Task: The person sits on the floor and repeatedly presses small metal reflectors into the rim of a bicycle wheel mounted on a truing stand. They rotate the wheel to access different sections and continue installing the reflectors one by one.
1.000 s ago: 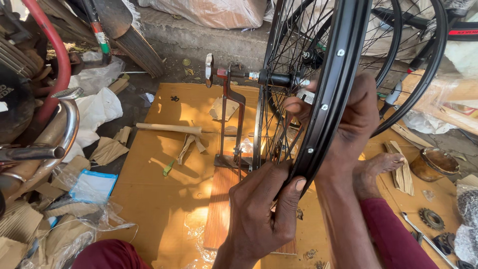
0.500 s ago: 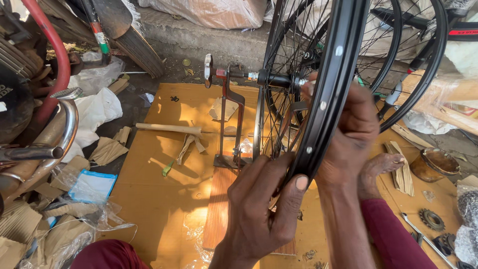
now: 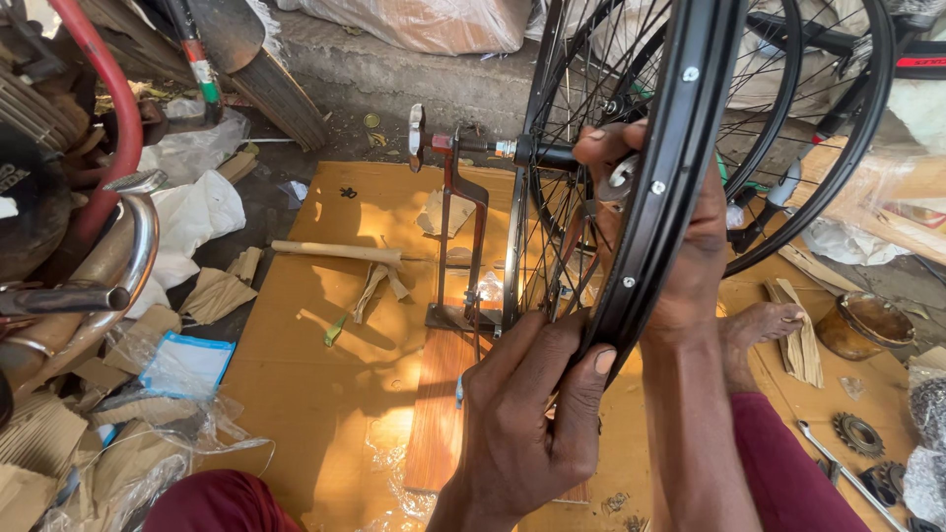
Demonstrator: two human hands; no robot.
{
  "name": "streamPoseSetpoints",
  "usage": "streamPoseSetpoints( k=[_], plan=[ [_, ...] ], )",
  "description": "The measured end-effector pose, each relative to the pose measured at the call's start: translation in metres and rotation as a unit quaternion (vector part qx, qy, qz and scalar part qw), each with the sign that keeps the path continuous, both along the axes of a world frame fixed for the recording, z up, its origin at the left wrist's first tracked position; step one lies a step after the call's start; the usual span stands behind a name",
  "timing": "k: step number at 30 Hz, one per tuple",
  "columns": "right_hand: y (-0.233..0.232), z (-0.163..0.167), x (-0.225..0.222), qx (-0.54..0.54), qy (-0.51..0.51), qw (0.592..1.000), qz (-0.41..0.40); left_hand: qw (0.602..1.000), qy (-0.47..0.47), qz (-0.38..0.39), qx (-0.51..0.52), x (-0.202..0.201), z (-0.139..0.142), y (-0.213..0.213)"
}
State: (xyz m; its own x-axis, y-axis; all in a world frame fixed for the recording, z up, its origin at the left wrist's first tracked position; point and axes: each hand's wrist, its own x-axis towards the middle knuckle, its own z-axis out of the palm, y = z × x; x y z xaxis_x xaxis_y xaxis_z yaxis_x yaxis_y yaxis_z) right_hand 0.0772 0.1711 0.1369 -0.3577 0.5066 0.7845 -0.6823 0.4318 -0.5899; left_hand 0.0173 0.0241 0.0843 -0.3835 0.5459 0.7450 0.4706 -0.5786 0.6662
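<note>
Down on the cardboard sheet [image 3: 325, 394] between my knees, a black bicycle rim [image 3: 670, 187] stands upright with its axle clamped in a rusty red truing stand [image 3: 463, 236]. My left hand [image 3: 527, 424] is curled around the lower edge of the rim, fingers wrapped over it and thumb tip pressed on its outer face. My right hand [image 3: 680, 236] reaches in past the rim among the spokes [image 3: 562, 197], closed on a small round metal tool [image 3: 621, 175], a spoke key as far as I can tell. The risk I see is with that right hand: fingers are threaded between thin spokes, and if the wheel turns under my left grip they could get pinched, or the key could slip off its nipple and round it. The stand rests on a wooden board [image 3: 439, 414], so a hard pull might tip it. My bare foot [image 3: 759, 325] lies just beside the rim. Off to the right sits a round rusty tin [image 3: 865, 325] holding something dark and glossy, perhaps grease or oil; I cannot tell which. Near it lie a sprocket [image 3: 855, 432] and a spanner [image 3: 847, 478].
</note>
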Motion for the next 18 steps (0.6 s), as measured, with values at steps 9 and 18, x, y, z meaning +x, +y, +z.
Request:
streamPoseSetpoints(
  k=[9,18],
  plan=[
    [-0.016,0.006,-0.008,0.085,-0.012,0.927,-0.366,1.0,-0.003,0.002,0.001,-0.002,0.001,-0.002],
    [0.006,-0.007,0.004,0.082,-0.01,0.986,-0.145,1.0,0.016,-0.013,-0.002,-0.007,-0.004,-0.006]
  ],
)
